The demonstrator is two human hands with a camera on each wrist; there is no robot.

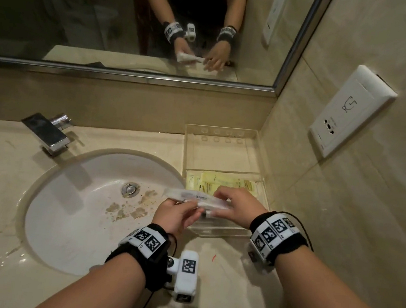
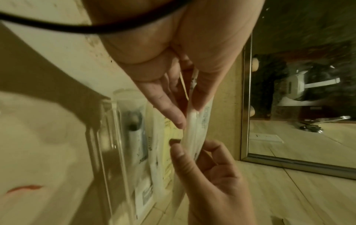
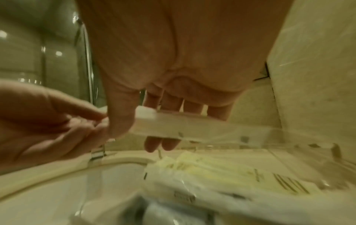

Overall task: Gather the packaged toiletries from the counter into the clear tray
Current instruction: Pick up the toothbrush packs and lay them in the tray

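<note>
A long white packet [image 1: 192, 198] hangs level over the sink's right rim and the tray's near compartment. My left hand [image 1: 193, 208] pinches its left part between thumb and fingers. My right hand [image 1: 219, 201] pinches its right part. The clear tray [image 1: 224, 131] sits in the counter's back right corner; its near compartment holds yellow packets [image 1: 221, 181] and its far compartment shows none. In the left wrist view the white packet [image 2: 192, 121] runs between both hands above the tray wall [image 2: 108, 137]. In the right wrist view the white packet [image 3: 192, 126] crosses above the yellow packets [image 3: 212, 170].
The white sink basin [image 1: 80, 204] with brown stains lies left of the tray, and a chrome faucet [image 1: 48, 131] stands behind it. A mirror [image 1: 110, 20] covers the back wall. A wall socket plate [image 1: 350, 111] is on the right wall. A small red mark [image 1: 214, 256] lies on the counter.
</note>
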